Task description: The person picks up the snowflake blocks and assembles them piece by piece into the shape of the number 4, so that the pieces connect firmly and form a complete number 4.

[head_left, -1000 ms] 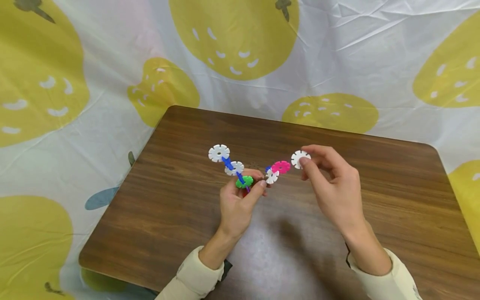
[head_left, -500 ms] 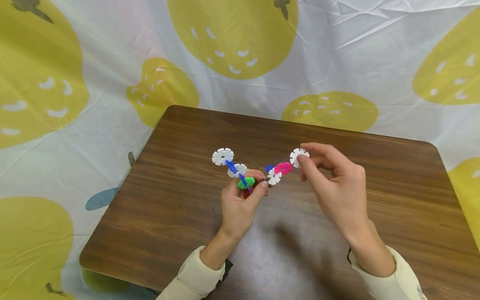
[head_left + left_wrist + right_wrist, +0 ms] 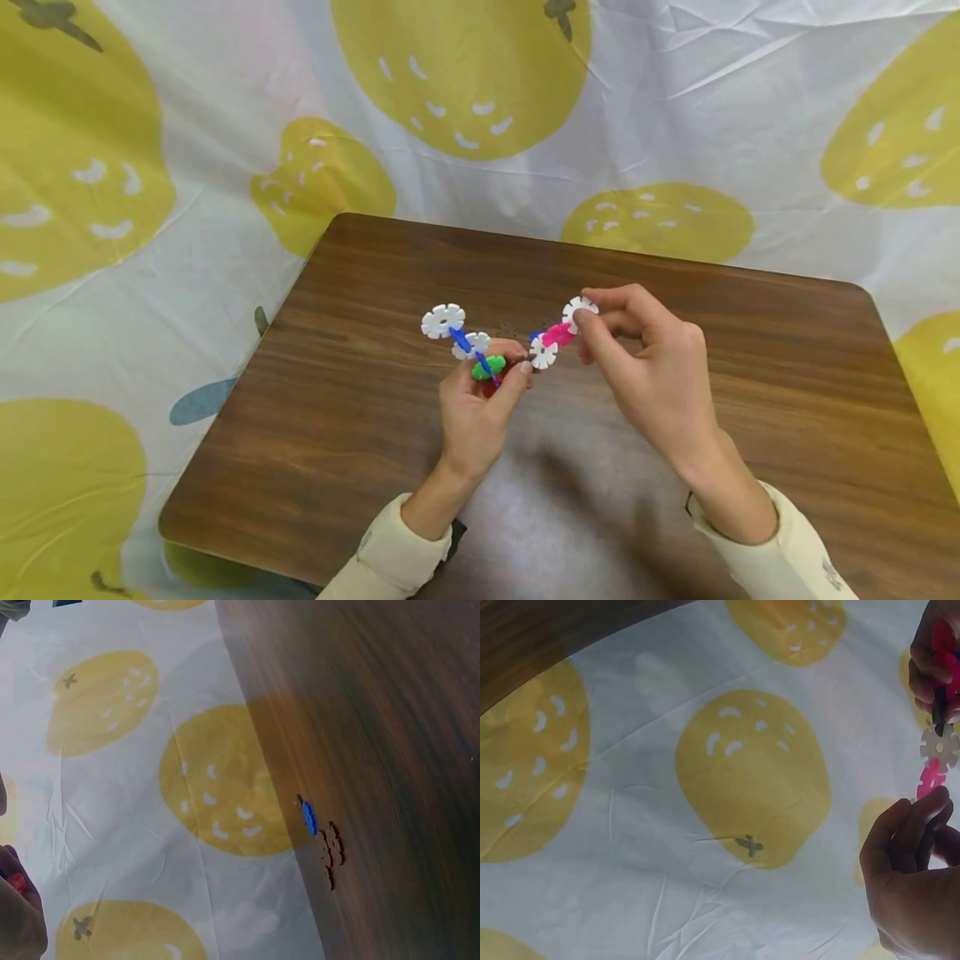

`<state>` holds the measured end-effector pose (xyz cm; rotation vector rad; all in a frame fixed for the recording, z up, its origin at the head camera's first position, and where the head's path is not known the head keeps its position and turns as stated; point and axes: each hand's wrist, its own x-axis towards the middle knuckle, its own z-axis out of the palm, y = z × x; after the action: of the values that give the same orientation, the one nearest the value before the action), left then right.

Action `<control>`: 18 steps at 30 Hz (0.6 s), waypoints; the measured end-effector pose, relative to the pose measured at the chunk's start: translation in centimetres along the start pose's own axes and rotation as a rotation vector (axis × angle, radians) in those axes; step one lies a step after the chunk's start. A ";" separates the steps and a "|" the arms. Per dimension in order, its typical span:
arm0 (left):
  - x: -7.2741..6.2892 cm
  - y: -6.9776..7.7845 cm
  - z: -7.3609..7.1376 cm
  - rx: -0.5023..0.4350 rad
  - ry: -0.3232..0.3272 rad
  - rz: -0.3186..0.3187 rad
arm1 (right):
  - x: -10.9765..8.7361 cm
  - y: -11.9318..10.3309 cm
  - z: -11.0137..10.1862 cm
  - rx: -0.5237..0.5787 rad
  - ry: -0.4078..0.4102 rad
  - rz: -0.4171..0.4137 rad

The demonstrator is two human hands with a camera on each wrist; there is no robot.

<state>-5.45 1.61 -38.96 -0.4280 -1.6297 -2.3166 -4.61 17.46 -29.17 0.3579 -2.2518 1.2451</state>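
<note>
My left hand grips a linked chain of notched plastic discs in its middle. The chain's left arm climbs through a green disc, blue discs and white ones to a white end disc. On the right it runs to another white disc and a pink disc. My right hand pinches a separate-coloured white disc between thumb and fingers, its edge against the pink disc; whether they interlock, I cannot tell. Red pieces are partly hidden in my left hand.
A blue disc and several brown discs lie on the wooden table, behind the held chain. A white cloth with yellow fruit prints hangs around the table's back and left edges.
My right hand has moved left with the white disc, bringing it from beside the pink disc onto that disc's edge. My left hand with the chain has shifted only slightly.
</note>
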 end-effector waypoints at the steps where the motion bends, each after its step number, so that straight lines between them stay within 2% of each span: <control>1: 0.0 0.0 0.0 0.003 0.004 0.007 | 0.0 0.0 0.0 -0.005 0.000 -0.006; 6: 0.0 -0.1 0.2 0.006 0.018 0.036 | 0.0 0.0 0.1 -0.049 0.003 -0.030; 13: 0.0 -0.3 0.4 0.000 0.005 0.082 | -0.2 0.1 0.0 -0.035 -0.011 -0.030; 18: 0.0 -0.7 0.2 -0.013 0.004 0.068 | -0.2 0.2 -0.1 -0.031 -0.051 -0.049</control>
<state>-5.66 2.00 -39.50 -0.4740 -1.5747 -2.2778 -4.47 17.61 -29.37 0.4355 -2.2890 1.1874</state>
